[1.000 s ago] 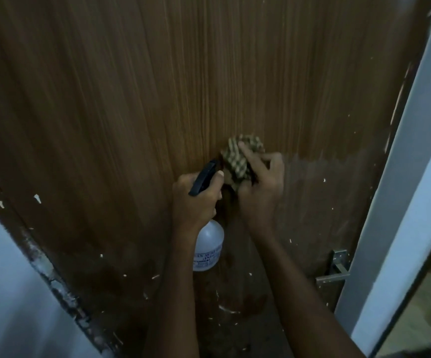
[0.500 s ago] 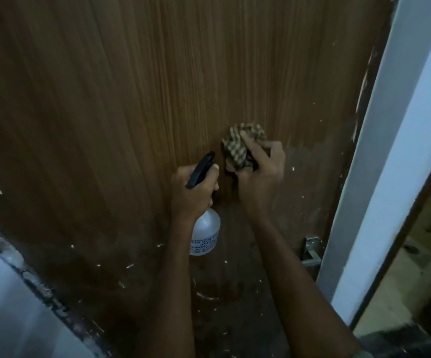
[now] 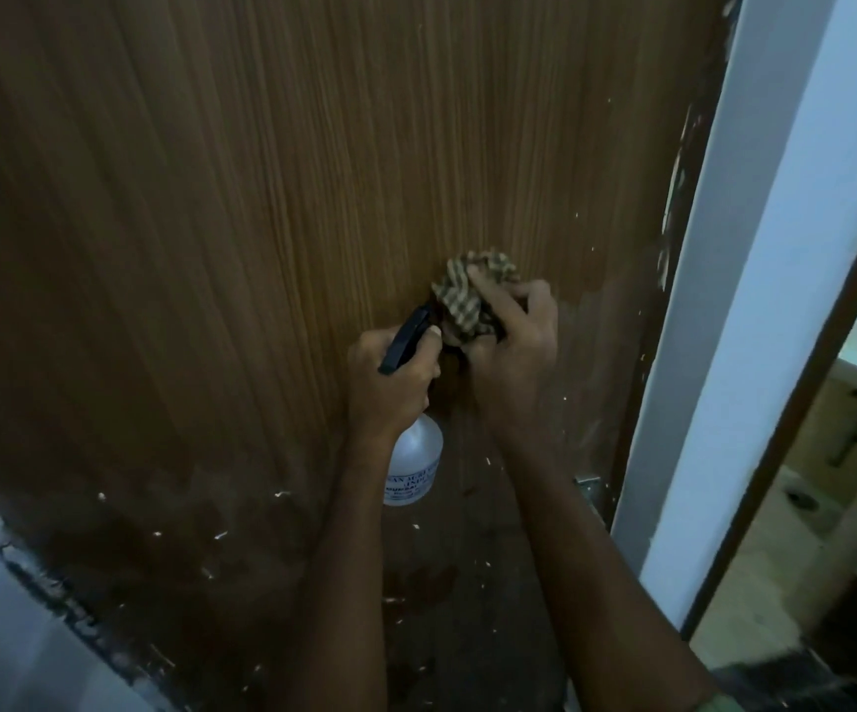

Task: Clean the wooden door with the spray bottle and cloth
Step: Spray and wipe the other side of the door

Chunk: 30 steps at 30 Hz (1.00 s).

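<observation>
The right hand [image 3: 511, 362] presses a bunched checked cloth [image 3: 470, 295] against the wooden door [image 3: 262, 223], a little right of the middle of the panel. Its fingers [image 3: 493, 295] are curled tight around the wad, clamped on it. Just beside it, the left hand [image 3: 390, 382] grips the spray bottle [image 3: 415, 462] by the neck, fingers wrapped shut around it below the black trigger head [image 3: 408, 337], with the thumb lying along the head. The two hands are nearly touching.

The bottle's long axis runs roughly up and down, parallel to the door face, with the white body hanging below the fist and the black head on top. The nozzle slants up and to the right, toward the cloth and the spot being wiped. Whether the trigger is squeezed cannot be told.

As for progress, the work looks only partly done. To the right of the cloth, toward the white door frame [image 3: 755, 300], a duller patch of wood may be damp or already wiped. The lower part of the door is dark and stained, dotted with pale flecks [image 3: 221, 534] like paint spatter, and seems untouched. The wide upper and left stretches show clean grain but no clear sign of wiping. A metal latch [image 3: 588, 480] shows at the door edge, partly behind the right forearm. Most of the panel, especially the bottom, probably remains.
</observation>
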### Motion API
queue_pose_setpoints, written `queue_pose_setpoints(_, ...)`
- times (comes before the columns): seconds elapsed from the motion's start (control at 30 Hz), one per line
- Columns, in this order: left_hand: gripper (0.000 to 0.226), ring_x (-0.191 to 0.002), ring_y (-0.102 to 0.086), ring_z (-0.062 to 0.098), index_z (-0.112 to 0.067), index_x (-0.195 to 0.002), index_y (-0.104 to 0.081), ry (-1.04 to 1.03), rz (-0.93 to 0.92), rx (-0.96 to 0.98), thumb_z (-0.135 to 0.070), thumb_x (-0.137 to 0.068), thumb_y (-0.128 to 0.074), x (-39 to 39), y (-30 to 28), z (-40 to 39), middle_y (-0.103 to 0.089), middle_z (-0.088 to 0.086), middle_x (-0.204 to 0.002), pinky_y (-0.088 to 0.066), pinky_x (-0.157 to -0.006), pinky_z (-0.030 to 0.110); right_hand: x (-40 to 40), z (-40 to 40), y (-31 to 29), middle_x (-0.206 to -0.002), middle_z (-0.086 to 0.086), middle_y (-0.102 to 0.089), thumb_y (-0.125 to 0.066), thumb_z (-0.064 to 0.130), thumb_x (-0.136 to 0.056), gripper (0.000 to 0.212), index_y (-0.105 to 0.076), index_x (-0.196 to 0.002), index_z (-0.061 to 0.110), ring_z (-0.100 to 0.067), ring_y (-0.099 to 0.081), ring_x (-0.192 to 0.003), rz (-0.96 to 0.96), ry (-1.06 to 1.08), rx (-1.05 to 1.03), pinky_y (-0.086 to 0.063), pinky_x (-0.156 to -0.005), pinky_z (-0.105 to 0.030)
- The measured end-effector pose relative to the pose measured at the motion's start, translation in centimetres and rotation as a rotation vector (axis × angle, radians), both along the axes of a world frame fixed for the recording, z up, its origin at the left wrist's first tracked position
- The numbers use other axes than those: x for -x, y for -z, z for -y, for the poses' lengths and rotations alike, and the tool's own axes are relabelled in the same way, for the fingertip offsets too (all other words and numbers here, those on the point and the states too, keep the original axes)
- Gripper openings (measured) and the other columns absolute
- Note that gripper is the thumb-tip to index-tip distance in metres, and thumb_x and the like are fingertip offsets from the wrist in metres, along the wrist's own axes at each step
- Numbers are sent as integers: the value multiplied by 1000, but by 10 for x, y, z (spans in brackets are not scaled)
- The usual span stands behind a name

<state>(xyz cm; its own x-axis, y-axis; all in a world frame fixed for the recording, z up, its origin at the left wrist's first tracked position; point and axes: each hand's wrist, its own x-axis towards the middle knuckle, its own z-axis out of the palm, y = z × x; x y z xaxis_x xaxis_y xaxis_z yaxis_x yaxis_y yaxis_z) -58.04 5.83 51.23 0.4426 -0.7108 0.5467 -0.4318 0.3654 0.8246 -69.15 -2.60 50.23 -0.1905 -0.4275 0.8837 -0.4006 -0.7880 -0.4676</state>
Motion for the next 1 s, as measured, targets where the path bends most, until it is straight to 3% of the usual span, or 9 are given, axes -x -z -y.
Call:
queue_pose_setpoints(0.1,42,-38,-55,24,-3,-66,-66,-10,3,-14,-23,-103,-66,8,6,5,-64,13,-56,-42,-41,32,1,1,4,-114,-5,-57,-72,6,-87,47,-72,-130,25,-18,-53,-102,-30,6,49,-46,-80,-22)
queue_pose_setpoints(0.27,43,-40,-55,24,-4,-67,-66,27,31,-33,-30,-100,-64,20,7,12,-64,16,-58,-44,-44,35,38,-4,97,-124,-6,-54,-86,9,-81,61,-66,-136,29,-21,-54,-110,-203,-99,-66,-54,-79,-38)
queue_pose_setpoints(0.4,41,-40,-53,21,2,-69,-65,24,0,-42,-23,-102,-66,31,3,17,-63,21,-62,-42,-42,32,53,12,38,-127,-4,-50,-76,15,-87,47,-69,-131,27,-18,-51,-114,-178,-149,-23,-53,-87,-35)
queue_pose_setpoints(0.53,40,-40,-54,21,2,-70,-67,11,-8,-47,-23,-102,-67,46,7,24,-64,18,-60,-43,-41,33,52,24,-6,-127,-5,-51,-68,8,-87,51,-68,-134,28,-20,-52,-113,-59,-95,7,-53,-88,-32)
queue_pose_setpoints(0.63,39,-39,-54,23,0,-71,-68,14,-12,-34,-22,-102,-67,52,8,28,-65,15,-59,-43,-42,33,58,18,55,-128,-11,-54,-64,16,-92,49,-64,-139,29,-24,-53,-113,-170,-45,-22,-50,-83,-30)
queue_pose_setpoints(0.73,41,-39,-54,24,0,-68,-66,31,5,-24,-22,-103,-66,58,4,29,-64,18,-59,-42,-43,31,78,17,107,-131,-4,-50,-81,17,-87,52,-66,-136,29,-20,-53,-115,-191,-144,-119,-56,-82,-40)
queue_pose_setpoints(0.83,41,-40,-54,22,1,-70,-67,37,7,-28,-25,-102,-66,62,0,30,-65,18,-61,-42,-43,30,87,28,66,-131,-3,-47,-73,21,-90,43,-69,-132,29,-18,-52,-117,-177,-184,-68,-55,-87,-36)
queue_pose_setpoints(0.93,43,-40,-55,21,1,-70,-67,36,4,-40,-28,-101,-66,70,-2,35,-67,16,-62,-42,-44,29,86,43,-1,-126,-3,-47,-62,20,-85,49,-68,-133,29,-17,-51,-116,-6,-153,-45,-53,-91,-29)
queue_pose_setpoints(1.0,42,-40,-55,22,2,-70,-68,30,-7,-46,-27,-101,-66,78,-3,41,-67,14,-61,-42,-44,30,86,49,-13,-124,-5,-48,-63,13,-85,51,-69,-134,27,-18,-52,-115,31,-133,-27,-51,-93,-27)
